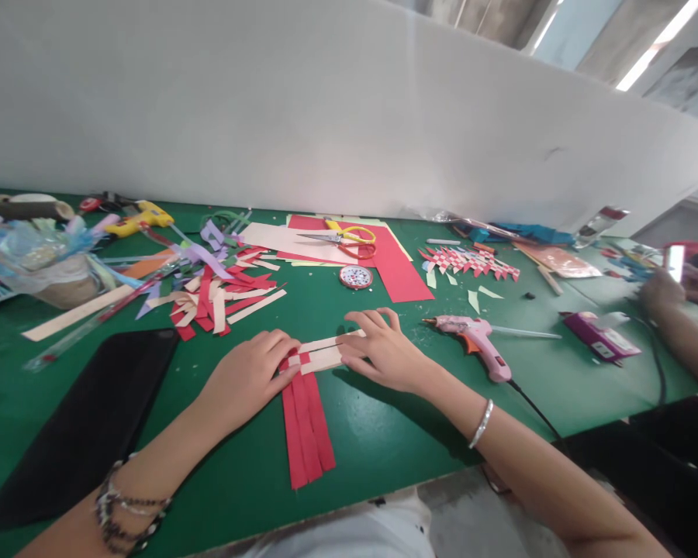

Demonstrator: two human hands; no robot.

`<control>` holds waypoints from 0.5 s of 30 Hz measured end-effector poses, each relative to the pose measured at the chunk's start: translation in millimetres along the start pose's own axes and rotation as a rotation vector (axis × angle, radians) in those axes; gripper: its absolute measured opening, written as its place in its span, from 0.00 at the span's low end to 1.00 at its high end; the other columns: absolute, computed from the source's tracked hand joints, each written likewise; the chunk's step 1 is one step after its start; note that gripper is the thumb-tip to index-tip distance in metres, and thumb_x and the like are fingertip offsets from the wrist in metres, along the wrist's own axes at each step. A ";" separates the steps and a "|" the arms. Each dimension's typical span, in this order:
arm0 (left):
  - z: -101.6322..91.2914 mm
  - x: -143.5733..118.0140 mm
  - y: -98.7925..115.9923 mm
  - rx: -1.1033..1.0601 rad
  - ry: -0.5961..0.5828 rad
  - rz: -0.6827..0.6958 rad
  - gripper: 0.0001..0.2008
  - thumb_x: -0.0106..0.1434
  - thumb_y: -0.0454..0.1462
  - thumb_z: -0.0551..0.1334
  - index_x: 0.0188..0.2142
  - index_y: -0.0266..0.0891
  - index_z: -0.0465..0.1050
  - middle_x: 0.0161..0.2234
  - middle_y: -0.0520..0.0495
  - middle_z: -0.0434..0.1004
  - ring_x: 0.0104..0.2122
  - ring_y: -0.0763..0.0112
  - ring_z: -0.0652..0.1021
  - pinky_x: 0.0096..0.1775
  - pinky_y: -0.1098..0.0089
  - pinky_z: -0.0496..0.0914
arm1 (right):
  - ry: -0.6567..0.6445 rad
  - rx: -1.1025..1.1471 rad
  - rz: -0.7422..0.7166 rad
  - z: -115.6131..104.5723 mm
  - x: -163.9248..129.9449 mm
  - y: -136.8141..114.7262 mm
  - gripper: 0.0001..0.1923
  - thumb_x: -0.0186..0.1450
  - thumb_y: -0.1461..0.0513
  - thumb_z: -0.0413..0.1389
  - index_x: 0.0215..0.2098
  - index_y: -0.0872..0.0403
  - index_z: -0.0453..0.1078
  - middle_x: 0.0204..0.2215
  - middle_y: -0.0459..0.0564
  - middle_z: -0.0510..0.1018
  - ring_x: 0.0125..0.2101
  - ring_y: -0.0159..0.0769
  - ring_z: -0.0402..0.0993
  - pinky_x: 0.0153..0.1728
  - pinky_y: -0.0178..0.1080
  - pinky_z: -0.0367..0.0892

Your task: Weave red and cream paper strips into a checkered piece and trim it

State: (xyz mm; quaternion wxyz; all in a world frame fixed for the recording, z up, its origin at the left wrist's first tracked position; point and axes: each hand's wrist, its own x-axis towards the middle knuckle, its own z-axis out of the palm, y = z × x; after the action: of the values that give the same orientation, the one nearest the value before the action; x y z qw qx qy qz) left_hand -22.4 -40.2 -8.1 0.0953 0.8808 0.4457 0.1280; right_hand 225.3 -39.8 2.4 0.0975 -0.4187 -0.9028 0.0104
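Observation:
Red paper strips [307,434] hang side by side toward the table's front edge, crossed at their upper end by cream paper strips [319,359] that run to the right. My left hand [250,376] is closed on the woven corner, thumb and fingers pinching the crossing. At the other end of the cream strips is my right hand [387,353], its thumb and a finger closed on them while other fingers stay raised. A pile of loose red and cream strips [218,302] lies beyond my left hand. The exact contact under my right fingers is partly hidden.
A pink glue gun [482,341] lies to the right, a purple box [602,337] past it. Scissors [349,242] rest on red sheets [404,275] near a round pin case [356,277]. A black pad [93,418] lies left. Another person's hand [663,294] holds a phone.

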 end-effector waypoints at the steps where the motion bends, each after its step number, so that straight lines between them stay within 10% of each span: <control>1: -0.1 0.0 0.0 0.003 -0.002 0.002 0.16 0.67 0.45 0.48 0.42 0.39 0.69 0.41 0.46 0.73 0.40 0.62 0.73 0.40 0.64 0.67 | 0.006 0.002 0.006 -0.1 -0.8 1.2 0.19 0.68 0.53 0.44 0.48 0.51 0.71 0.53 0.57 0.65 0.51 0.44 0.59 0.52 0.51 0.46; 15: -0.3 0.3 0.0 0.030 -0.025 0.007 0.15 0.66 0.45 0.50 0.44 0.39 0.68 0.42 0.45 0.72 0.40 0.62 0.73 0.41 0.63 0.67 | -0.002 -0.015 0.089 -4.8 -11.9 6.4 0.19 0.69 0.54 0.42 0.46 0.51 0.71 0.50 0.56 0.67 0.50 0.42 0.60 0.53 0.50 0.46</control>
State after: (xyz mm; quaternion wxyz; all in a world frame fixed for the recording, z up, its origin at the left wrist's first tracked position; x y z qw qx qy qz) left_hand -22.3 -39.9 -7.8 0.0869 0.8852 0.4434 0.1107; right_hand 238.5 -44.9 4.5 0.0927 -0.4590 -0.8835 0.0084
